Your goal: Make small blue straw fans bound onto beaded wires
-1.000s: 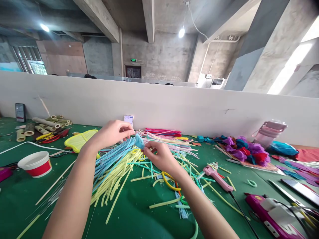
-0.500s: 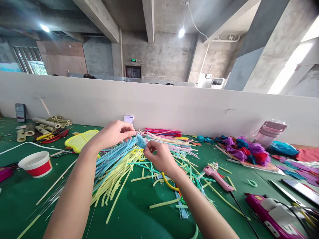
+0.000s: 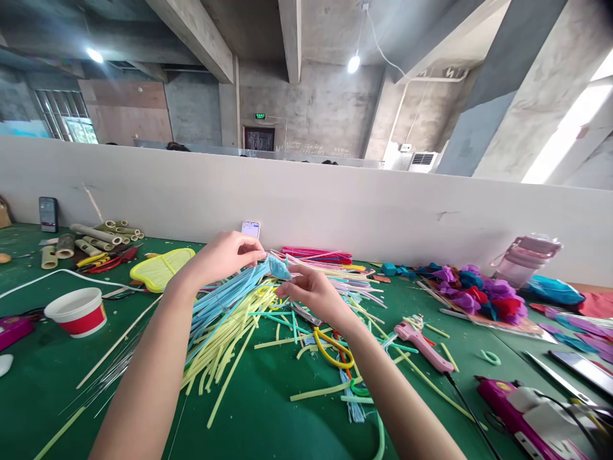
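Both my hands meet over a heap of coloured pipe cleaners (image 3: 230, 319) on the green table (image 3: 268, 421). My left hand (image 3: 225, 255) pinches the upper end of a small fuzzy blue piece (image 3: 278, 267). My right hand (image 3: 311, 291) pinches its lower right end, fingers closed on it. The blue piece hangs just above the pale blue and yellow stems. Yellow-handled scissors (image 3: 332, 348) lie below my right wrist.
A pink glue gun (image 3: 421, 342) lies to the right, a red-and-white cup (image 3: 76, 311) to the left. A yellow tray (image 3: 160, 268), bamboo tubes (image 3: 96, 235), a phone (image 3: 250, 228) and a pile of fuzzy flowers (image 3: 483, 294) sit near the white partition (image 3: 335, 204). A pink bottle (image 3: 531, 259) stands far right.
The camera has shifted a little, so the scene sits slightly right. My hands have turned the blue piece; it now lies flatter between my fingertips. Scissors now show below my right hand.
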Tool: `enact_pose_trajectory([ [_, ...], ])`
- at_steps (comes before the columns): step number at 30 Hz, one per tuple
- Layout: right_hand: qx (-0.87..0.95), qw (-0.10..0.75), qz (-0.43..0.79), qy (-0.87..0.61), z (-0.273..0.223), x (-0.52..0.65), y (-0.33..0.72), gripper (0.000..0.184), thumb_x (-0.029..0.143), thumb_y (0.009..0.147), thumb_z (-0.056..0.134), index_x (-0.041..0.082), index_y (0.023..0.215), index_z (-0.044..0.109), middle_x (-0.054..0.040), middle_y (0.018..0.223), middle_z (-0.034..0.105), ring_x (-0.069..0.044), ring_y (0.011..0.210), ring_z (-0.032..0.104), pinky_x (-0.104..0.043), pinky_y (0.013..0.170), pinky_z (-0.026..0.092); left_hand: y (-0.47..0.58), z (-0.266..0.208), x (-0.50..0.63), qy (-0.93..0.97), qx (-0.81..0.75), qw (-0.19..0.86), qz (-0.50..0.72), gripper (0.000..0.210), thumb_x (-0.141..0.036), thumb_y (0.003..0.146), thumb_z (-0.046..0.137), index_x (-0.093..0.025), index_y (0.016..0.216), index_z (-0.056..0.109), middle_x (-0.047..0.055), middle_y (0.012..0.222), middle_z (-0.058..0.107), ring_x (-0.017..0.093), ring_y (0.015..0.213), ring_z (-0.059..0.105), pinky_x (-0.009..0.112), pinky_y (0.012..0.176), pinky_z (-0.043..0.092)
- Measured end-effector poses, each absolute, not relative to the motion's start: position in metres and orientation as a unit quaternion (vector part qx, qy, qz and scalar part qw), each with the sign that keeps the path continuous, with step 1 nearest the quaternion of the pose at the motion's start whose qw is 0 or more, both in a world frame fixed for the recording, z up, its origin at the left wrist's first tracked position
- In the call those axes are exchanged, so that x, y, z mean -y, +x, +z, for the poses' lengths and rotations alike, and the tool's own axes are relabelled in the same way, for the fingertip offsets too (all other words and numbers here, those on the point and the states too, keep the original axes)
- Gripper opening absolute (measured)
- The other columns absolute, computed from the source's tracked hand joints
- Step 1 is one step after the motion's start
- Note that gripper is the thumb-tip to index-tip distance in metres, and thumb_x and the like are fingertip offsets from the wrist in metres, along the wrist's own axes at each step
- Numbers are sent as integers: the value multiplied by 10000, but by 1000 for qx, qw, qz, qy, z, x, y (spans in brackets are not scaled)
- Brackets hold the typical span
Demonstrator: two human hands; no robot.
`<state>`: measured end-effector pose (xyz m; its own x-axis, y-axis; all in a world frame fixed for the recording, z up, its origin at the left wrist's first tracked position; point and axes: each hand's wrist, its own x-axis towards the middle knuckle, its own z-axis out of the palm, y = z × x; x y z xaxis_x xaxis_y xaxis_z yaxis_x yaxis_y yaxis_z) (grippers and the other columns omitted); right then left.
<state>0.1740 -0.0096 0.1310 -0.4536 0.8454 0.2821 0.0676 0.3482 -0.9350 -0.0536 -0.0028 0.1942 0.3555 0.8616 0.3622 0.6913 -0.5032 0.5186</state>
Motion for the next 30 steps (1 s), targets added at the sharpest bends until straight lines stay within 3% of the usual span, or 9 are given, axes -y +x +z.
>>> enact_pose_trajectory([
  [4,684,453,468,-329,130,8,174,417,578,854,638,181,978,666,-48,864,728,-201,841,710,-311,721,579,-43,192,5,817,-480,119,297,271,-445,899,568,-222,854,716,8,745,722,199,685,663,263,614,441],
  [8,690,460,435,-351,129,2,177,440,615,807,662,175,798,675,-4,733,638,-159,674,644,-271,605,567,-27,187,3,827,-470,89,294,238,-374,919,546,-221,862,720,7,770,723,203,732,665,275,643,441],
  [12,675,474,439,-357,127,-4,181,420,588,790,692,168,778,677,11,653,618,-124,579,589,-233,538,509,-16,180,-5,822,-446,26,353,200,-323,905,606,-219,1045,703,44,1065,732,228,967,673,308,828,479],
  [15,628,515,456,-363,124,-6,181,433,597,754,725,170,802,672,-6,685,672,-135,583,628,-261,590,547,-11,179,-6,808,-420,-46,411,240,-297,909,618,-193,1122,661,89,1225,665,242,1129,616,335,946,458],
  [18,570,564,480,-356,124,-8,182,461,596,710,772,175,858,656,-35,754,729,-179,652,702,-318,685,599,-7,184,5,803,-416,-60,422,132,-284,939,575,-190,968,664,70,1098,691,217,1007,648,315,873,474],
  [21,539,584,492,-354,125,-8,181,465,575,708,791,176,887,633,-55,757,750,-215,713,736,-339,700,615,-5,186,16,823,-442,-23,356,191,-336,965,537,-210,888,658,32,933,719,197,815,664,296,719,463],
  [26,534,579,510,-346,124,-3,177,453,535,708,806,179,900,602,-58,773,759,-214,727,741,-335,702,619,0,176,9,851,-456,11,259,271,-392,957,547,-217,1126,667,81,1083,739,263,1009,665,319,797,450],
  [30,546,556,523,-346,122,-2,173,403,523,755,756,188,909,594,-47,791,755,-192,720,730,-327,710,605,0,171,-4,863,-439,32,248,279,-353,981,476,-204,878,688,58,853,732,228,819,652,281,691,403],
])
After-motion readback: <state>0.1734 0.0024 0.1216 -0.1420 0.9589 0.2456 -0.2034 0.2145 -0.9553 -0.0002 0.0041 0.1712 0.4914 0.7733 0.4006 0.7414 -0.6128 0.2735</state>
